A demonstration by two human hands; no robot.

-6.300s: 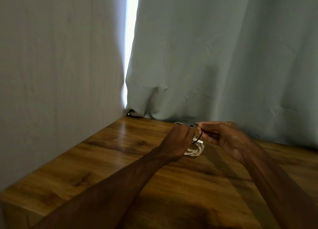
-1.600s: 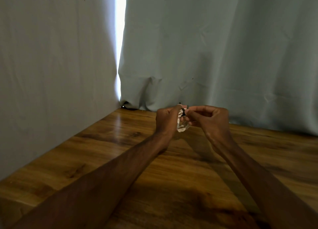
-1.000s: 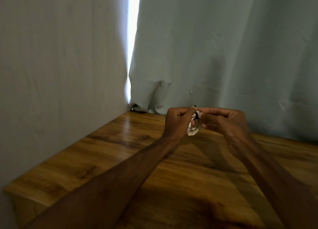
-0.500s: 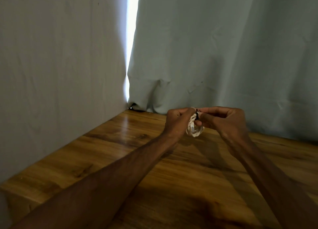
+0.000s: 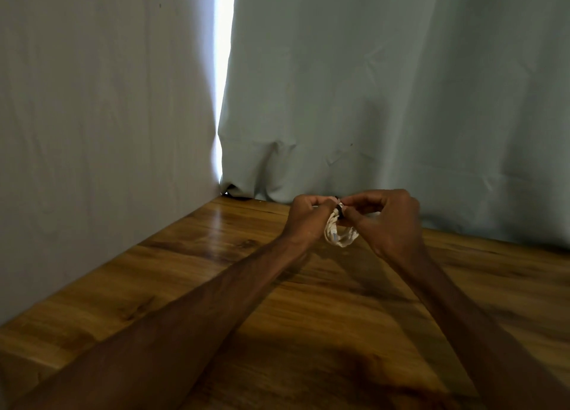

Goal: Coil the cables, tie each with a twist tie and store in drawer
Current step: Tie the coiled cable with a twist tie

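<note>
A small coil of white cable (image 5: 340,236) hangs between my two hands, a little above the wooden table (image 5: 191,274). My left hand (image 5: 307,217) pinches the top of the coil from the left. My right hand (image 5: 390,221) pinches a black twist tie (image 5: 340,210) that wraps the top of the coil. The fingertips of both hands meet at the tie. Most of the tie is hidden by my fingers. No drawer is in view.
A pale grey curtain (image 5: 385,86) hangs along the back edge of the table and another cloth panel (image 5: 92,116) along its left side. A bright slit of light (image 5: 223,70) shows between them. The table's near-left corner is at the lower left.
The coil, resting on the table 6 seconds ago, is now held up off it. Over the last second my fingers have only shifted slightly at the tie.
</note>
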